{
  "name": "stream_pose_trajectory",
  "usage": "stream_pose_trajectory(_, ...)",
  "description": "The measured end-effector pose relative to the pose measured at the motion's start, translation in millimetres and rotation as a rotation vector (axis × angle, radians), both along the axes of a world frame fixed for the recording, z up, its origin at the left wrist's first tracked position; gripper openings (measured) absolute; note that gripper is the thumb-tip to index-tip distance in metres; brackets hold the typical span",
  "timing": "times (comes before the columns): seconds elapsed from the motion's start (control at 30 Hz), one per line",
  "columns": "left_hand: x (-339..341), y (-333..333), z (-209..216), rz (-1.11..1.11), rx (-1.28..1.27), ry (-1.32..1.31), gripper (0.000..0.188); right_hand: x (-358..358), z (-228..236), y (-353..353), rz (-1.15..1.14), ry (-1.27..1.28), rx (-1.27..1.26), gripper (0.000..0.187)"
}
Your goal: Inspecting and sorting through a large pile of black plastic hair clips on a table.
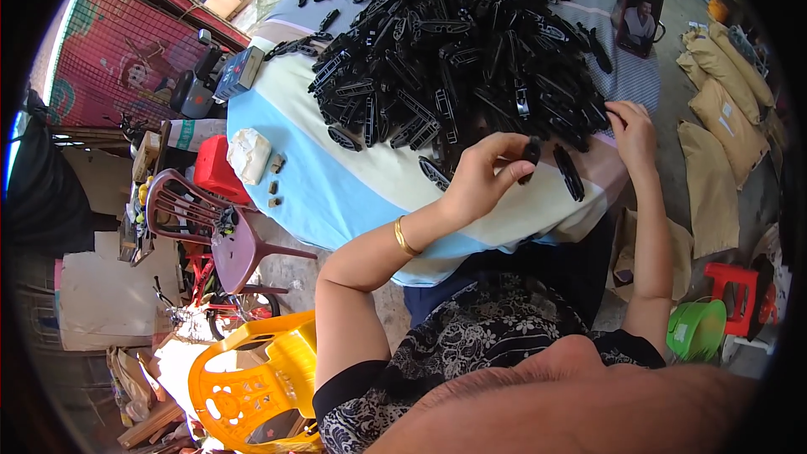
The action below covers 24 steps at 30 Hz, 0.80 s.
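A large heap of black, oblong plastic pieces [420, 59] covers much of the cloth-covered table in front of me. My left hand [487, 176] is raised at the heap's near edge, its thumb and fingers pinched around one small black plastic piece [531, 151]. At the right edge of the heap, my right hand [633, 130] has its fingertips drawn together against the black pieces; what they grip, if anything, is too small to make out. Between my hands, a single long black piece [567, 173] lies apart on the cloth.
A phone [639, 17] stands propped in front of a mug at the table's right. A white bag [250, 156] and a blue box [239, 73] sit at the left edge. Purple [235, 244] and yellow [252, 378] chairs stand left; brown sacks [709, 189] lie right.
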<state>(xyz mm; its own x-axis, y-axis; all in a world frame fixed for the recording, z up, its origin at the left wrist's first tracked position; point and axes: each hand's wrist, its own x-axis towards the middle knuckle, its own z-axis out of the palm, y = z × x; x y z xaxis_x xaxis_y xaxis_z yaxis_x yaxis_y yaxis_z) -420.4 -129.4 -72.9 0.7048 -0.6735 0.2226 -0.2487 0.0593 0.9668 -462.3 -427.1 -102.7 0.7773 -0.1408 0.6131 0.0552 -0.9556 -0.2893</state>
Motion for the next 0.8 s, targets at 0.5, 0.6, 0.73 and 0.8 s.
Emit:
stream_pose_trajectory(0.5,10,1,-11,-0.251,-0.247,0.849,0.035,-40,50,131,0.396,-0.333,0.224,0.017)
stream_pose_trajectory(0.6,10,-2,-14,-0.247,-0.245,0.851,0.035,-39,45,138,0.366,-0.321,0.163,0.017)
stream_pose_trajectory(0.73,7,-5,-14,-0.165,-0.266,0.77,0.036,-41,44,139,0.352,-0.299,0.084,0.018)
stream_pose_trajectory(0.8,7,-3,-13,-0.142,-0.233,0.747,0.036,-44,45,140,0.315,-0.231,-0.004,0.018)
